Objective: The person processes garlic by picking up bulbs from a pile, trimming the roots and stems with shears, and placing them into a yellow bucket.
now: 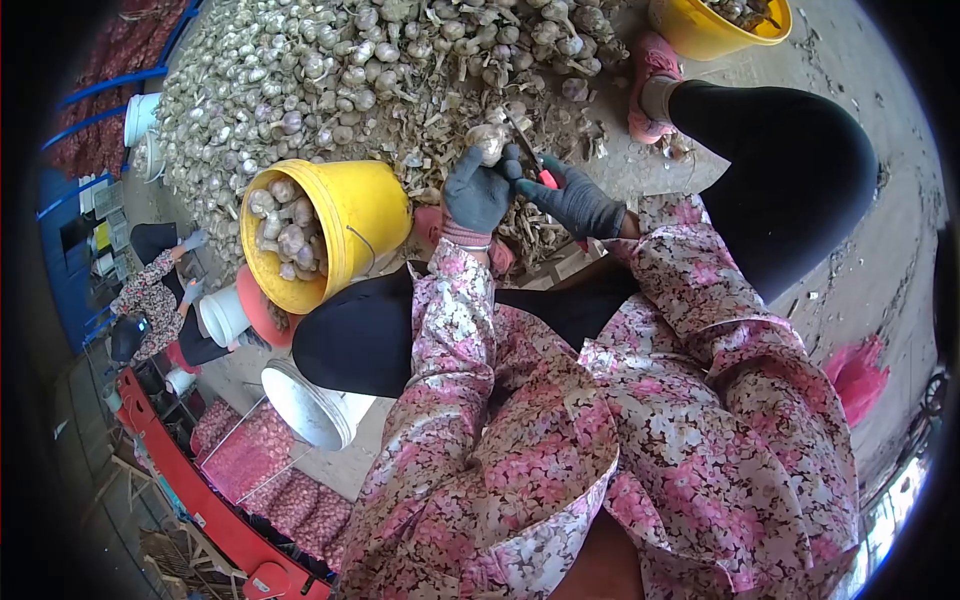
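In a dark grey glove, my left hand (478, 195) is closed around a garlic bulb (488, 143), held up over the floor in front of me. My right hand (583, 203), gloved as well, grips a knife (546, 178) with a red handle. Its blade points up and away, right beside the bulb. Beyond both hands spreads a large heap of garlic bulbs (330, 70), with dry skins and stalk scraps (430, 135) along its near edge. A tilted yellow bucket (370, 215) containing several bulbs stands left of my left hand.
Another yellow bucket (720, 38) holding scraps is at the upper right, near my foot. An empty white bucket (310, 405) lies beside my knee. Another person (155, 300) sits at the left by buckets. Filled pink net sacks (260, 460) lie behind a red beam (190, 490).
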Demonstrator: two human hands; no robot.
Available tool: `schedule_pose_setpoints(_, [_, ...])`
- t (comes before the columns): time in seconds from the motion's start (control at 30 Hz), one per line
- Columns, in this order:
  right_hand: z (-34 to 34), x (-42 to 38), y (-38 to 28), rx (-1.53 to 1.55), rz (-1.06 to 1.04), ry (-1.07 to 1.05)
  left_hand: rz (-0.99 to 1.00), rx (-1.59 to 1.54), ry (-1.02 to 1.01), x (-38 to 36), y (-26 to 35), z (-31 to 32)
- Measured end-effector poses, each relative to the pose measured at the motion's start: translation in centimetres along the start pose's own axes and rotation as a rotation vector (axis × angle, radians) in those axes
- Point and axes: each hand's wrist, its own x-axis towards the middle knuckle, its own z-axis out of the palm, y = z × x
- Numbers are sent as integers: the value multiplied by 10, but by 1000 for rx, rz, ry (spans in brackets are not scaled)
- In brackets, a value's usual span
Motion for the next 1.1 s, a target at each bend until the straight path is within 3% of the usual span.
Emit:
schedule_pose_setpoints(0.07, [-3, -9, -8, 110, 94, -38, -20, 29, -113, -1, -4, -3])
schedule_pose_setpoints(0.13, [-6, -13, -12, 64, 234, -26, -66, -47, -49, -6, 4, 11])
schedule_pose_setpoints(0.2, [-2, -9, -2, 172, 320, 1, -39, -259, -321, -7, 22, 2])
schedule_pose_setpoints(0.27, [1, -6, 3, 625, 479, 121, 166, -409, -481, -26, 50, 28])
schedule_pose_setpoints(0.33, [-2, -13, -3, 659, 492, 130, 518, -638, -308, -55, 71, 52])
schedule_pose_setpoints(0.43, [4, 1, 10, 931, 525, 305, 532, -554, -218, -38, 81, 34])
schedule_pose_setpoints(0.47, [5, 7, 18, 936, 530, 307, 440, -326, -133, -19, 81, 12])
schedule_pose_setpoints(0.5, [5, 11, 16, 961, 537, 353, 447, -1, 300, 6, 68, 4])
schedule_pose_setpoints(0.53, [6, 13, 16, 983, 548, 404, 316, 58, 461, 31, 45, 14])
schedule_pose_setpoints(0.57, [7, 14, 8, 1016, 520, 515, 144, 288, 418, 48, 25, 6])
schedule_pose_setpoints(0.67, [5, 24, 16, 1079, 495, 715, -53, 895, 497, 122, -32, -38])
schedule_pose_setpoints(0.73, [-8, 26, 11, 1072, 517, 726, -190, 1244, 448, 168, -66, -61])
schedule_pose_setpoints(0.77, [-16, 24, 3, 985, 543, 698, -6, 1703, 345, 188, -83, -89])
schedule_pose_setpoints(0.8, [-24, 26, 0, 897, 569, 670, -8, 1846, 386, 208, -105, -114])
schedule_pose_setpoints(0.87, [-21, 39, 15, 959, 475, 758, -248, 2036, 499, 220, -122, -90])
schedule_pose_setpoints(0.93, [-29, 44, 23, 707, 476, 737, -264, 2015, 514, 225, -121, -84])
schedule_pose_setpoints(1.0, [-32, 44, 28, 681, 480, 719, -282, 2002, 537, 227, -118, -96])
schedule_pose_setpoints(1.07, [-33, 47, 26, 782, 460, 758, 14, 1714, 452, 230, -116, -145])
schedule_pose_setpoints(1.1, [-32, 48, 27, 737, 450, 774, 48, 1480, 439, 227, -108, -155])
